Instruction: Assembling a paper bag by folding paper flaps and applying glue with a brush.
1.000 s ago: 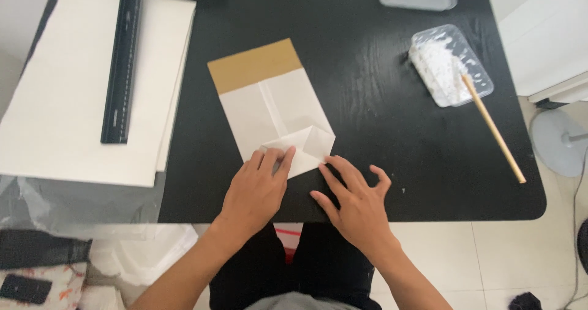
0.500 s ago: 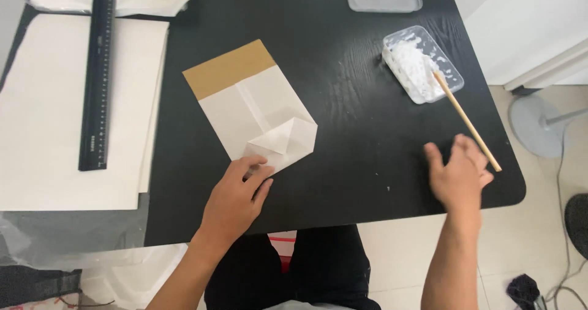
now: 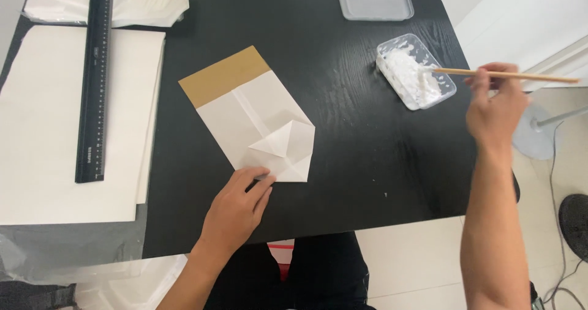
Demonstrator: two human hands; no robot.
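While the right hand (image 3: 496, 108) pinches the wooden stick (image 3: 508, 75), tip in the paste tray (image 3: 416, 71) at 2 o'clock, paste may drip onto the table (image 3: 367, 157), or the folded paper bag (image 3: 254, 117), pinned only by flat left hand (image 3: 236, 211) fingertips at 6 o'clock, may slip.

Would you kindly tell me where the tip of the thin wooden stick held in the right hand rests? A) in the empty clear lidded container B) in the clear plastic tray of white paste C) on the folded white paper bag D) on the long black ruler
B: the right hand holds the thin wooden stick with its tip in the clear plastic tray of white paste.
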